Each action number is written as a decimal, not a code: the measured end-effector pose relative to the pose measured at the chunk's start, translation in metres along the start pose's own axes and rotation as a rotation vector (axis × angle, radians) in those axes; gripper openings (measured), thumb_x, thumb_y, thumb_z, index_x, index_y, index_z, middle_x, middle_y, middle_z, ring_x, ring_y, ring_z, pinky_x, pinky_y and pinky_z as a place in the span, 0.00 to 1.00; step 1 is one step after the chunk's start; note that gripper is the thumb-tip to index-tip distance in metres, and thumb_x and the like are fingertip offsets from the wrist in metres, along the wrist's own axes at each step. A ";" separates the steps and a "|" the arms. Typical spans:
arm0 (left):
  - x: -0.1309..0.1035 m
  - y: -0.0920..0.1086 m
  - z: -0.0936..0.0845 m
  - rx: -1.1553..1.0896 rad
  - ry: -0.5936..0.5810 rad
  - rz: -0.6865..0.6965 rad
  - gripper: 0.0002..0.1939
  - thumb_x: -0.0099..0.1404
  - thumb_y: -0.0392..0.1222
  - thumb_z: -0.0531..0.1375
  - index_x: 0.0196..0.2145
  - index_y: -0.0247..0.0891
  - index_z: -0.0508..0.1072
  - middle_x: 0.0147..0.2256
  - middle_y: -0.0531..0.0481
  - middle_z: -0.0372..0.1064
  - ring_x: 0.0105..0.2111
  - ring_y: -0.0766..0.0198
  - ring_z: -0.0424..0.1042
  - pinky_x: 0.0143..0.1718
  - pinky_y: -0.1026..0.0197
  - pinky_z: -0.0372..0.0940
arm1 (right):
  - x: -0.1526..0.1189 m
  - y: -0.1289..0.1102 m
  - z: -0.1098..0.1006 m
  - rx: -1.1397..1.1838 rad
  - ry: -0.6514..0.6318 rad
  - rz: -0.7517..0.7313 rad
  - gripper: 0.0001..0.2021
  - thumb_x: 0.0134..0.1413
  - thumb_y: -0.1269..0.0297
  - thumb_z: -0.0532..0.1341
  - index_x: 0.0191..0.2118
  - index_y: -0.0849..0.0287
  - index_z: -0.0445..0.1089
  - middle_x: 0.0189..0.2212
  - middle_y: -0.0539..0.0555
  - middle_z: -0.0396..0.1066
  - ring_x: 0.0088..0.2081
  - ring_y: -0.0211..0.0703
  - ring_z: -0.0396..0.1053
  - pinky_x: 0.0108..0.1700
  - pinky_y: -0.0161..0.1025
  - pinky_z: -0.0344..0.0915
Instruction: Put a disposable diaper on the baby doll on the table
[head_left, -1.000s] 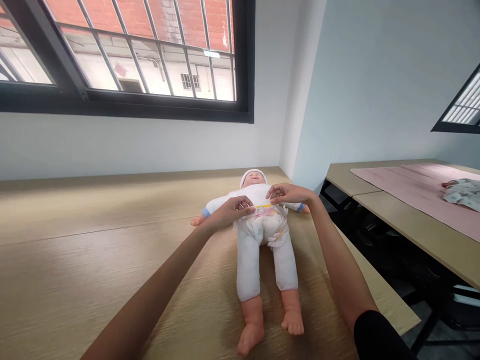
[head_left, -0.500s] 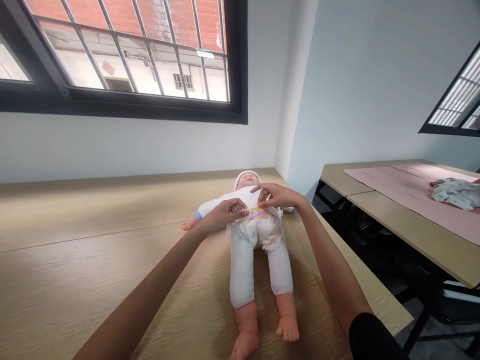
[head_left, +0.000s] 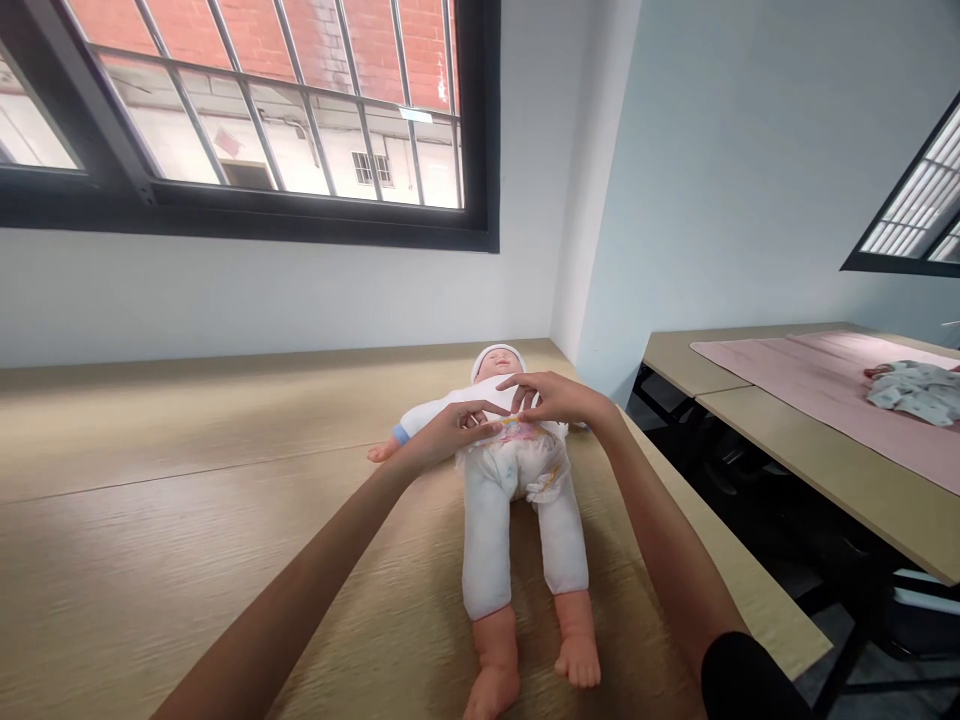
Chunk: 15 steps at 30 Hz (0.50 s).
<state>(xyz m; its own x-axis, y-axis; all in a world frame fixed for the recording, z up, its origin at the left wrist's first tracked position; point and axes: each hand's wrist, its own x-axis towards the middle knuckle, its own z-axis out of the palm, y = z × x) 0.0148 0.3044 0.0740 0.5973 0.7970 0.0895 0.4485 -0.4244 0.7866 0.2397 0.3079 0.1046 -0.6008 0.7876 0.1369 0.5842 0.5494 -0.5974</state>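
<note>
- The doll (head_left: 486, 545) lies on its back on the table (head_left: 187, 560), centre to lower centre of the frame, with its feet toward the bottom edge.
- The diaper (head_left: 531, 462) sits around its hips, over the white leggings, just right of the frame's centre; its yellow-edged waistband (head_left: 513, 421) runs between the two hands.
- The left hand (head_left: 455, 430) is at the waistband's left end, with thumb and forefinger a narrow gap apart; whether they pinch the edge cannot be told.
- The right hand (head_left: 553, 398) arches over the belly from the right, with its thumb near the band and fingers curled; it too has a narrow spread, and any hold on the edge is hidden.
- For good work at the band, both hands would best take the edge lightly between thumb and forefinger and draw it evenly, so that neither end rides higher.
- The front looks thin and ruffled, so a hard tug could tear it or twist it off centre; smoothing outward from the middle seems safer.
- The hands nearly meet over the belly; parting them a little would show whether the edge lies flat against the shirt (head_left: 491, 394).
</note>
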 end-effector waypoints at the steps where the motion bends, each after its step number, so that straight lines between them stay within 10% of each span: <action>1: 0.000 -0.001 0.000 -0.004 -0.005 0.004 0.25 0.59 0.62 0.56 0.46 0.42 0.74 0.31 0.51 0.69 0.30 0.64 0.64 0.28 0.65 0.56 | 0.000 -0.001 0.001 -0.010 0.003 0.007 0.25 0.49 0.73 0.59 0.55 0.53 0.64 0.37 0.52 0.74 0.39 0.43 0.71 0.40 0.38 0.65; 15: -0.002 0.005 0.000 -0.040 -0.025 -0.011 0.23 0.59 0.59 0.58 0.45 0.43 0.76 0.37 0.50 0.74 0.36 0.60 0.67 0.32 0.64 0.58 | 0.001 -0.008 0.001 -0.024 0.005 0.021 0.23 0.46 0.74 0.58 0.51 0.56 0.66 0.30 0.49 0.69 0.35 0.41 0.68 0.36 0.36 0.62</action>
<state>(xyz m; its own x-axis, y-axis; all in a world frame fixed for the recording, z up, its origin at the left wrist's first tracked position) 0.0164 0.3009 0.0778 0.6092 0.7903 0.0652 0.4289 -0.3975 0.8112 0.2340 0.3039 0.1087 -0.5859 0.8002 0.1286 0.6096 0.5396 -0.5807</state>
